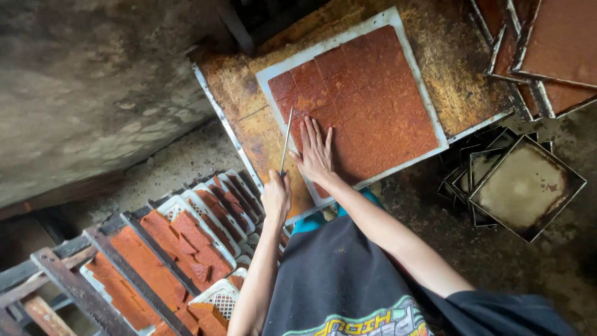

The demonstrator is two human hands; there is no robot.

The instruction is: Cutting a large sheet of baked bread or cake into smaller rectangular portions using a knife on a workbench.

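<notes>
A red-brown flat slab (367, 93), scored into square pieces, lies on a white board (429, 118) atop a rusty metal table (460, 68). My right hand (316, 154) lies flat, palm down and fingers apart, on the slab's near left corner. Just left of it, my left hand (275, 196) grips the handle of a thin knife (286, 140). The blade points away from me along the slab's left edge.
White plastic crates (214, 239) holding red-brown cut pieces sit on a rusty rack (74, 283) at lower left. Empty square metal trays (525, 186) are stacked on the floor at right. More filled trays (553, 43) lie at top right. A rough wall (93, 81) is at left.
</notes>
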